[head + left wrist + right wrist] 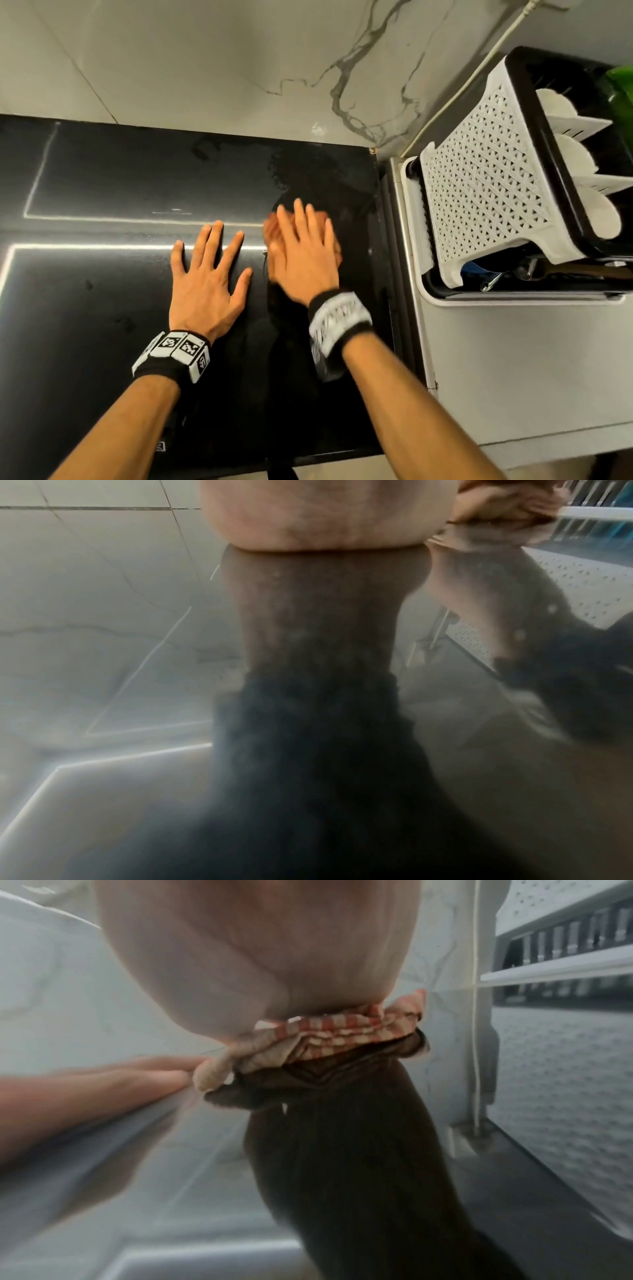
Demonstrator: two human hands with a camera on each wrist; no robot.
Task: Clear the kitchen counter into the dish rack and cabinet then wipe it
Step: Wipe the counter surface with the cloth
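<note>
Item: wiping stage, black tabletop (144, 171), glossy, wet film and droplets toward its far right corner. Landmark for all placings: the dish rack (486, 192), white lattice wall with black rim, standing off the tabletop's right edge in a pale tray. Risks, as we judge them: the striped cloth (329, 1034) is bunched and folded under the palm, so a long stroke could let it roll out from under the straight fingers and leave the wet patch on the rack side smeared and not lifted; a stroke carried too far toward the dish rack could bring the knuckles against its tray rim or push water over the tabletop's edge into the gap beside the tray; the other palm, bearing weight on a slick surface, could slide and leave prints on ground we take to be wiped. Right hand (303, 250): flat, fingers straight and slightly spread, pressing the cloth down; blurred in the head view. Cloth: under that hand, on the tabletop, near the dish rack but apart from it, its reddish edge showing past the fingers on the side away from the rack. Left hand (209, 274): flat, fingers splayed wide, palm on bare tabletop, holding nothing, on the far side of the right hand from the dish rack, just beside the cloth; we cannot tell whether its fingertips touch the cloth's edge. Dish rack contents: white dishes upright, dark utensils below.
</note>
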